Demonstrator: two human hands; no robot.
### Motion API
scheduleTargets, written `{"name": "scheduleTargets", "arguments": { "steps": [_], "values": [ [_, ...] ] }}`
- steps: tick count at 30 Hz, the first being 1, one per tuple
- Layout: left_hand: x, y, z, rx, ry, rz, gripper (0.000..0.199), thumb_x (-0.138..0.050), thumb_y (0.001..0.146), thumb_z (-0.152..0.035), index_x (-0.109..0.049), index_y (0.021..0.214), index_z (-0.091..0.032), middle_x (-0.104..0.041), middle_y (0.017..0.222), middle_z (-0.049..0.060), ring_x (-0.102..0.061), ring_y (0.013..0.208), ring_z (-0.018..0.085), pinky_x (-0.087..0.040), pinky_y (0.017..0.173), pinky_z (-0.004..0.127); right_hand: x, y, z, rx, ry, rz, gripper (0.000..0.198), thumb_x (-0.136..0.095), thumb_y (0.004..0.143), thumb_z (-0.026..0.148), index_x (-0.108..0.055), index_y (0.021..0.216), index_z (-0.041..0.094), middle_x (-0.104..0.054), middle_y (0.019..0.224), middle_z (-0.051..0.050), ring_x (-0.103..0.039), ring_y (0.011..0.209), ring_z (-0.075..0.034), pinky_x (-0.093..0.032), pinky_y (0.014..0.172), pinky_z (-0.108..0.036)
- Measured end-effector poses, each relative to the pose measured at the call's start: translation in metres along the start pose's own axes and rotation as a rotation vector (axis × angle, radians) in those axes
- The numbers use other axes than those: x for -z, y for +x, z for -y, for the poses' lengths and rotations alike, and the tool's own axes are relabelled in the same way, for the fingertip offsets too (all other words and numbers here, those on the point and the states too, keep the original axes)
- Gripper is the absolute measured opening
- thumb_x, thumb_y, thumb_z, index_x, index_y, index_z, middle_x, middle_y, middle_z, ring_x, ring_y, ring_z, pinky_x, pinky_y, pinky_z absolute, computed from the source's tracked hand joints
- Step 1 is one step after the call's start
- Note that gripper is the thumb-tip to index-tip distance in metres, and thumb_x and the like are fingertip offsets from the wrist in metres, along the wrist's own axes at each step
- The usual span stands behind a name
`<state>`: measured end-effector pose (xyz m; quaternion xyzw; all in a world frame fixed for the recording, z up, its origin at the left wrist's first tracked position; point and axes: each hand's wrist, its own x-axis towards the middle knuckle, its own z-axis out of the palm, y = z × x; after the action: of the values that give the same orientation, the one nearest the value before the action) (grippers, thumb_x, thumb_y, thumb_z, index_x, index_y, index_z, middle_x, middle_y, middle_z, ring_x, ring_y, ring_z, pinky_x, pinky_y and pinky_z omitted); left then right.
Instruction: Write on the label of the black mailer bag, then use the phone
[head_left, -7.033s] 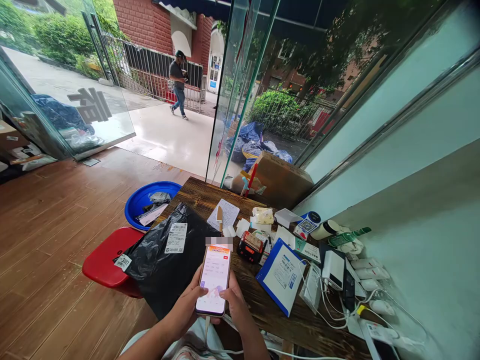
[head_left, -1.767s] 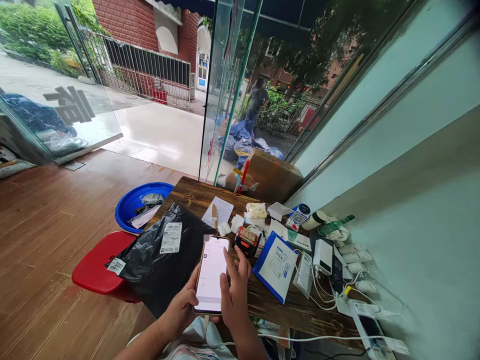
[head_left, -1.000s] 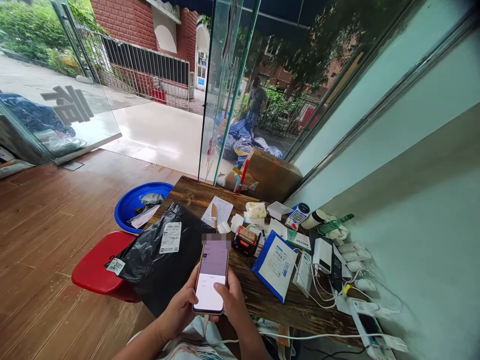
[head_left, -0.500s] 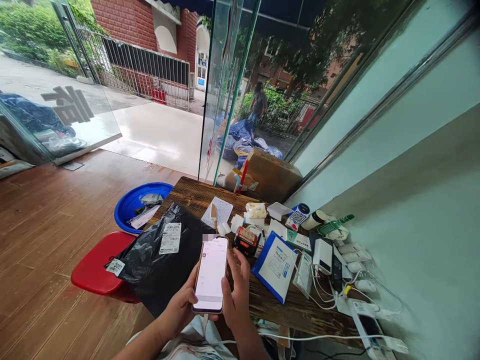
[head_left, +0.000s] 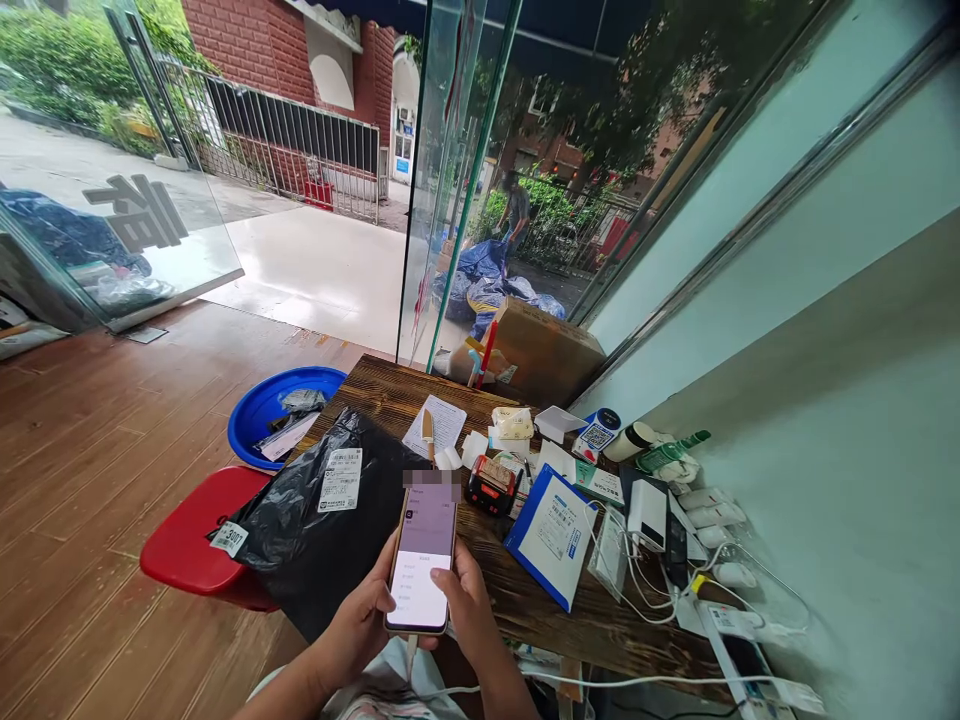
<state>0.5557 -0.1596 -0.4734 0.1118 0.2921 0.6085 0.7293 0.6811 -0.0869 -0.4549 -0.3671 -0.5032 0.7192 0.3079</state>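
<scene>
A smartphone (head_left: 421, 560) with a lit screen is held upright over my lap, a white cable plugged into its lower end. My left hand (head_left: 364, 605) grips its left edge, with the thumb near the screen's lower left. Around the right edge curl the fingers of my right hand (head_left: 469, 600), and its thumb lies over the screen. The upper part of the display is dimmed and a white panel with lines of text fills the lower part. Just beyond the phone, a black plastic parcel (head_left: 300, 540) with a white label lies across the table edge and a red stool (head_left: 187, 540).
On the wooden table (head_left: 525, 590) are a red-and-black handheld device (head_left: 491, 485), a blue-and-white envelope (head_left: 553, 535), a knife (head_left: 427, 432) and a white power bank (head_left: 646, 515) among cables. A blue basin (head_left: 247, 415) stands left. Outside the glass, a person (head_left: 517, 210) bends over blue sacks.
My right thumb has moved onto the screen, and the right fingers have closed in behind the phone. A white panel has appeared on the display. The person outside has bent lower.
</scene>
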Motion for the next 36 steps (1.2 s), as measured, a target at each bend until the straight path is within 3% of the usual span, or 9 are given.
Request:
{"name": "scheduleTargets", "arguments": {
  "steps": [4, 9, 16, 22, 27, 36],
  "values": [
    [-0.004, 0.0, -0.001, 0.02, -0.013, -0.009, 0.112, -0.049, 0.052, -0.017, 0.007, 0.147, -0.038, -0.029, 0.148, 0.007, -0.05, 0.109, 0.033, -0.053, 0.064, 0.031, 0.0, 0.001, -0.003, -0.035, 0.018, -0.009, 0.05, -0.059, 0.067, 0.041, -0.059, 0.11, 0.017, -0.068, 0.098, -0.008, -0.06, 0.079, -0.022, -0.049, 0.071, -0.036],
    [-0.005, 0.0, 0.0, -0.017, -0.032, 0.029, 0.109, -0.048, 0.056, -0.02, 0.011, 0.146, -0.037, -0.031, 0.147, 0.01, -0.052, 0.107, 0.034, -0.053, 0.061, 0.035, 0.002, 0.001, -0.003, -0.024, 0.035, -0.013, 0.048, -0.062, 0.064, 0.037, -0.062, 0.108, 0.017, -0.068, 0.096, -0.007, -0.06, 0.08, -0.022, -0.049, 0.076, -0.036],
    [-0.008, -0.001, -0.003, 0.0, -0.014, 0.002, 0.101, -0.049, 0.061, -0.019, -0.001, 0.147, -0.04, -0.029, 0.149, 0.004, -0.05, 0.11, 0.031, -0.052, 0.061, 0.028, 0.002, 0.002, -0.001, -0.023, 0.018, -0.014, 0.046, -0.06, 0.063, 0.035, -0.063, 0.105, 0.017, -0.068, 0.093, -0.006, -0.06, 0.08, -0.022, -0.05, 0.076, -0.038],
    [-0.01, 0.002, -0.003, 0.019, 0.007, -0.044, 0.105, -0.052, 0.051, -0.025, -0.012, 0.147, -0.036, -0.021, 0.151, 0.005, -0.047, 0.111, 0.035, -0.051, 0.056, 0.027, 0.004, 0.004, -0.009, -0.005, 0.027, -0.023, 0.045, -0.059, 0.066, 0.034, -0.061, 0.107, 0.017, -0.07, 0.094, -0.006, -0.063, 0.081, -0.022, -0.05, 0.068, -0.034],
    [-0.017, 0.001, -0.008, 0.022, 0.022, -0.084, 0.104, -0.053, 0.049, -0.023, -0.018, 0.146, -0.03, -0.031, 0.147, 0.007, -0.047, 0.112, 0.033, -0.051, 0.065, 0.029, 0.001, 0.002, -0.002, -0.029, 0.007, -0.026, 0.047, -0.06, 0.063, 0.037, -0.061, 0.106, 0.016, -0.07, 0.096, -0.007, -0.063, 0.087, -0.025, -0.05, 0.075, -0.037],
    [-0.015, 0.0, -0.007, 0.011, 0.012, -0.021, 0.103, -0.05, 0.054, -0.022, -0.011, 0.149, -0.03, -0.041, 0.139, 0.01, -0.05, 0.109, 0.033, -0.051, 0.059, 0.029, -0.002, -0.001, 0.006, -0.024, 0.004, -0.026, 0.045, -0.06, 0.065, 0.036, -0.062, 0.106, 0.018, -0.07, 0.093, -0.006, -0.061, 0.079, -0.022, -0.049, 0.068, -0.033]
  ]
}}
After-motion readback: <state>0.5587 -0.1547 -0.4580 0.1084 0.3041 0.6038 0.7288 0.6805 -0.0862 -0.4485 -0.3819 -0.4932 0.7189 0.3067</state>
